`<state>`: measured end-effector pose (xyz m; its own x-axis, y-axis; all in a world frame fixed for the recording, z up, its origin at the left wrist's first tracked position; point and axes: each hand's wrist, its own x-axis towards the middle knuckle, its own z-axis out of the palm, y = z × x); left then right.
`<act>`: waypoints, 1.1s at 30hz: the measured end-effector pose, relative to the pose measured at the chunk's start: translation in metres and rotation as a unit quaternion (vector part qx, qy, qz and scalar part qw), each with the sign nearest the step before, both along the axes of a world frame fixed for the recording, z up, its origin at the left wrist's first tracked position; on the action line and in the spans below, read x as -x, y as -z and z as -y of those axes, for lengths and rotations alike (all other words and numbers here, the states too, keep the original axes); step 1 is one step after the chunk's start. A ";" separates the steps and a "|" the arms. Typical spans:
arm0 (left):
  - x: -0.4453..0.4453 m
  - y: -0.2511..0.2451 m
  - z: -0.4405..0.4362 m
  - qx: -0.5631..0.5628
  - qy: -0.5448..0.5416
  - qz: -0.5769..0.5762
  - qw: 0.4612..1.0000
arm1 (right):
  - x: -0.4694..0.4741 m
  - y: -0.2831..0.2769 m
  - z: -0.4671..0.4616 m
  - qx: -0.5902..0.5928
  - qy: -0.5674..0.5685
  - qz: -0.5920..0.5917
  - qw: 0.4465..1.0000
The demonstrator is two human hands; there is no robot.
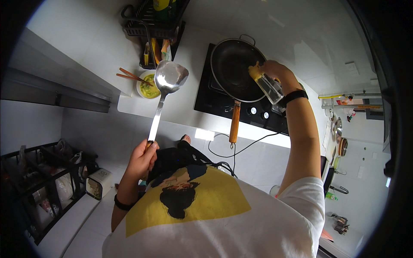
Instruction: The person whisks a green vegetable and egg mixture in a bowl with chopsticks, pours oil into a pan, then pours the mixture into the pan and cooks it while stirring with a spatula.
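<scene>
My left hand (142, 156) grips the handle of a metal wok turner (171, 77), its blade held up in front of the counter. My right hand (278, 72) holds a clear bottle (269, 87) with a yellow top, tilted over the right side of a black wok (232, 67). No stream from the bottle can be made out. The wok sits on a black glass hob (203, 100), its wooden handle pointing towards me. Left of the hob, partly behind the turner, stands a white bowl (139, 90) of yellow-green egg-like mixture with a pair of chopsticks (129, 76) in it.
A black dish rack (138, 30) holding packets stands at the back of the counter (129, 104). Two round knobs (253, 110) sit at the hob's front edge. A black cable (255, 141) hangs near the wok handle. At lower left is a black storage rack (48, 183) with bags.
</scene>
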<state>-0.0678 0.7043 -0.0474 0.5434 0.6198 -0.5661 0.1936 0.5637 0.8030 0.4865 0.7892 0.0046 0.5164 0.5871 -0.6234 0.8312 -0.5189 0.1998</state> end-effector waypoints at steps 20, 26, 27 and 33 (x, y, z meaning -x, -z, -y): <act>-0.010 -0.003 -0.012 0.009 0.012 -0.008 1.000 | -0.007 0.013 -0.038 -0.111 -0.022 0.061 0.992; -0.015 -0.002 -0.013 0.006 0.016 -0.013 1.000 | 0.003 -0.009 -0.026 0.054 -0.046 0.168 0.983; -0.015 -0.001 -0.013 0.005 0.016 -0.011 1.000 | 0.007 -0.012 -0.023 0.054 -0.042 0.151 0.986; -0.013 0.002 -0.013 0.012 0.011 -0.009 1.000 | 0.014 0.002 -0.018 0.116 -0.119 0.033 0.986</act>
